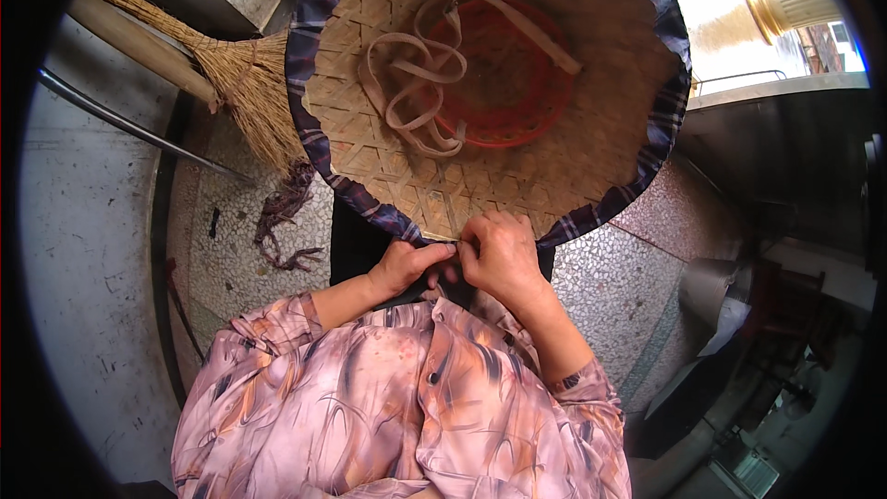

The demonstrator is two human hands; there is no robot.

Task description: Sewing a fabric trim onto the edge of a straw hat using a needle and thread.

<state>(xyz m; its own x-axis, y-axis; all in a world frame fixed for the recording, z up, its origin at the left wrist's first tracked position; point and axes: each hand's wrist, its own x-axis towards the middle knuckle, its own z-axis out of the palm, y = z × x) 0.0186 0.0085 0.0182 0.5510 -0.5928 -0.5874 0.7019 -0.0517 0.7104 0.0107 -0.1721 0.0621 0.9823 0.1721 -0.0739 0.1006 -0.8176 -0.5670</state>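
Observation:
A wide, round woven bamboo hat (370, 166) is tilted in front of me, its inner side facing up. Dark plaid cloth (309, 106) is wrapped around its rim. In the middle sits a red, ring-like plastic piece (545, 115), with a pale fabric strap (434, 120) lying over it in loose loops. My left hand (407, 266) is closed at the near rim, thumb pressed against the cloth edge. Right beside it, my right hand (499, 249) pinches the same edge between thumb and fingers. Whether anything small is between the fingertips is hidden.
To the left, a straw broom (254, 83) leans near a pale panel (92, 249) and a metal tube (139, 125). Dark shredded cloth (282, 212) lies on the speckled floor (601, 286). A metal container (711, 288) stands at the right, below a dark wall (776, 166).

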